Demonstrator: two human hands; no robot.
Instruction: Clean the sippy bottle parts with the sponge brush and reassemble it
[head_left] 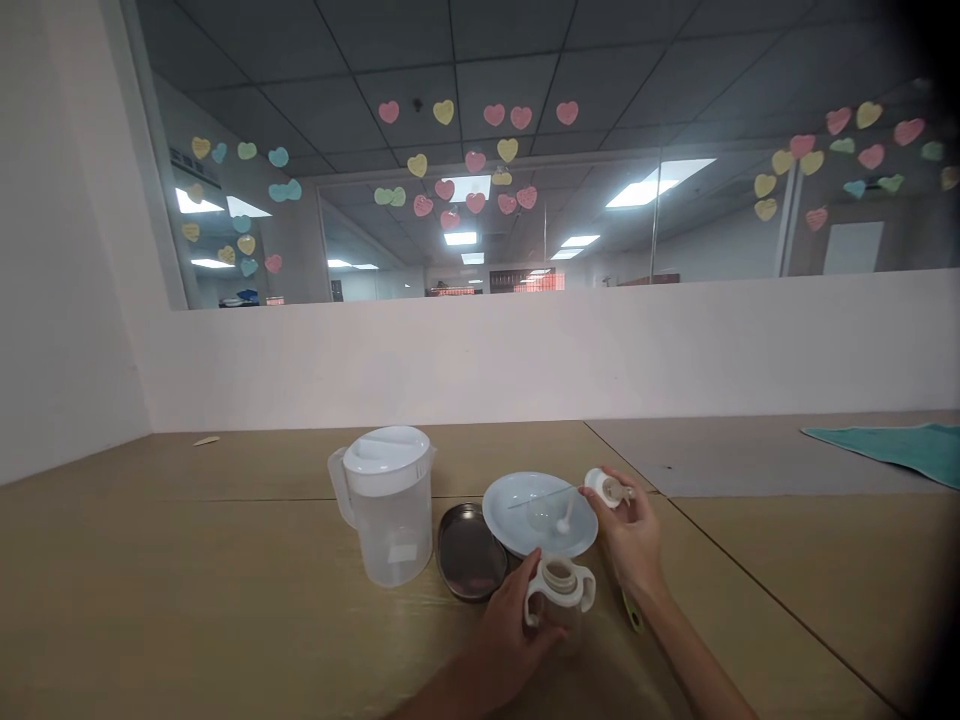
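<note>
My left hand (pixel 517 625) is wrapped round a clear baby bottle (pixel 571 628) with a white two-handled collar, its mouth uncovered and facing up. Behind and to the right, my right hand (pixel 634 535) grips a white bottle lid (pixel 600 488) with a translucent spout. A thin straw-like tube reaches left from near the lid over a pale blue plate (pixel 499 512). On that plate lie a clear piece and a small white item (pixel 564 522), too small to name for sure. A dark metal tray (pixel 471 555) sits left of the plate, close to my left hand.
A translucent lidded pitcher (pixel 394 535) stands left of the tray. Partly behind my right forearm lies something with a green handle (pixel 634 612). A teal cloth (pixel 900 450) rests at the far right. A white wall (pixel 375 360) with a window above closes off the table's back.
</note>
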